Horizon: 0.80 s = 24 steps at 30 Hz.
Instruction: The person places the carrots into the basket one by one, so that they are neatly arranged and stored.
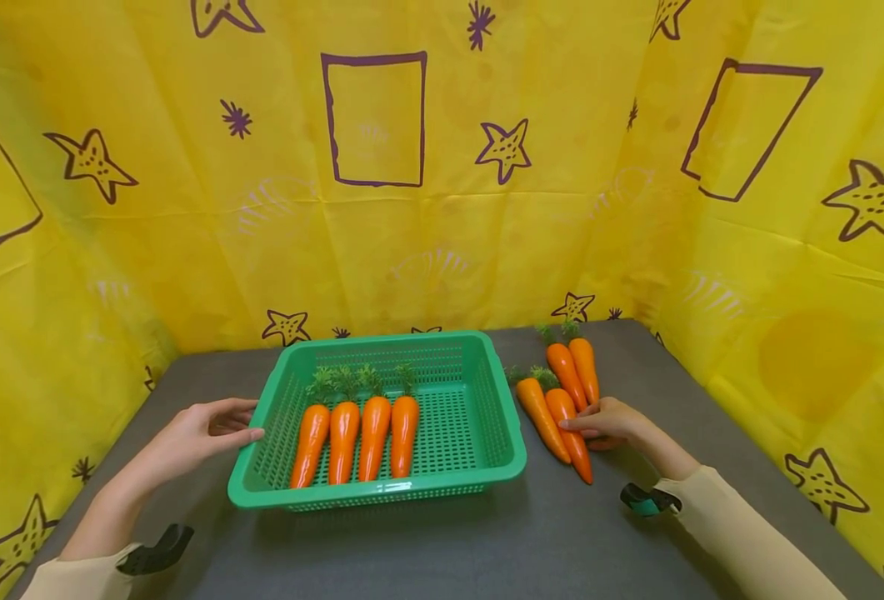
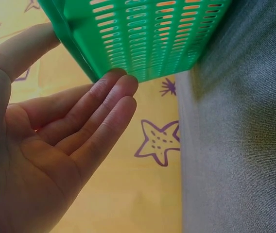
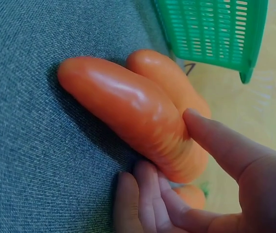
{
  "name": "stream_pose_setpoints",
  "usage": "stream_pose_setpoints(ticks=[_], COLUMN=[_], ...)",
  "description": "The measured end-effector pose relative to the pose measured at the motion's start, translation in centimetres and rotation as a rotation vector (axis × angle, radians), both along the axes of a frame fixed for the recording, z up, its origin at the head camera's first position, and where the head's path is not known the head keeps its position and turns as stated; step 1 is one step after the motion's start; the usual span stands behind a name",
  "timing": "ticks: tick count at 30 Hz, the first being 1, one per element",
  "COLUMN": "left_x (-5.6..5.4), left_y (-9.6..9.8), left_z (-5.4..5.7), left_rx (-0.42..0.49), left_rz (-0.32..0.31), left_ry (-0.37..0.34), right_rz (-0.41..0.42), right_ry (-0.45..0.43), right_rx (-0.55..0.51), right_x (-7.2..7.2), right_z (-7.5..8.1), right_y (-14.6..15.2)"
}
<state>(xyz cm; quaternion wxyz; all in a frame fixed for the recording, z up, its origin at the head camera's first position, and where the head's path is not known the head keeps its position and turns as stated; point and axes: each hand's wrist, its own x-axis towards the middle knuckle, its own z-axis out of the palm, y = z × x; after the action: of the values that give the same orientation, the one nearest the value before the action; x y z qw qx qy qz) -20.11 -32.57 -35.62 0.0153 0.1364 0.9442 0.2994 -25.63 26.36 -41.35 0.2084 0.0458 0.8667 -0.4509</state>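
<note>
A green plastic basket holds several orange carrots lying side by side, leafy tops toward the back. My left hand is at its left rim; in the left wrist view the fingertips touch the perforated outer wall, and the rim hides the thumb's tip. Right of the basket, my right hand grips a carrot, thumb on one side and fingers on the other. In the right wrist view that carrot points away from the palm, with another carrot close beside it.
A carrot lies between the held one and the basket. Two more carrots lie behind the right hand. Yellow patterned cloth surrounds the back and sides of the grey tabletop.
</note>
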Motion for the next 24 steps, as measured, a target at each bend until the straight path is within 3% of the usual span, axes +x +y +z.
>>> stream_pose_setpoints(ticks=[10,24], left_x=[0.05,-0.03], left_y=[0.03,-0.01], left_z=[-0.14,0.09], left_rx=[0.005,-0.002], left_rz=[0.002,-0.002], left_ry=[-0.007,0.005], right_rz=[-0.038,-0.02], right_ry=[-0.049,-0.049], right_rx=[-0.05,-0.094], right_x=[-0.07,0.04], right_z=[0.09,0.38], right_y=[0.0,0.9])
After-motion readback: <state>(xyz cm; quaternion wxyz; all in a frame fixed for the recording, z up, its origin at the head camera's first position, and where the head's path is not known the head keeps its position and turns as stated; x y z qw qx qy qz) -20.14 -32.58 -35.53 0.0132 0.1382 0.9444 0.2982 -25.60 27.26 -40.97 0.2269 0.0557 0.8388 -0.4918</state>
